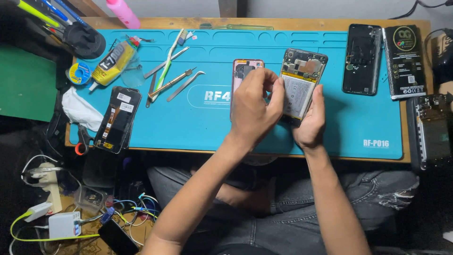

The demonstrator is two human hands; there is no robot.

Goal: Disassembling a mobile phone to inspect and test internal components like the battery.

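Head view, one item in hand: opened phone (pixel 302 82), back cover off, battery and circuit board exposed. Held above the blue work mat (pixel 198 127), long axis running away from the person and leaning slightly right at its far end. Right hand (pixel 310 120) grasps it from below, cradling the near end and right edge. Left hand (pixel 254 108) reaches across, fingertips pinched at the phone's left edge beside the battery; what they pinch cannot be told. Both hands touch it; the right carries the weight. Pink phone back (pixel 245 71) lies on the mat just behind the left hand. Tweezers (pixel 170 85) lie well to the left.
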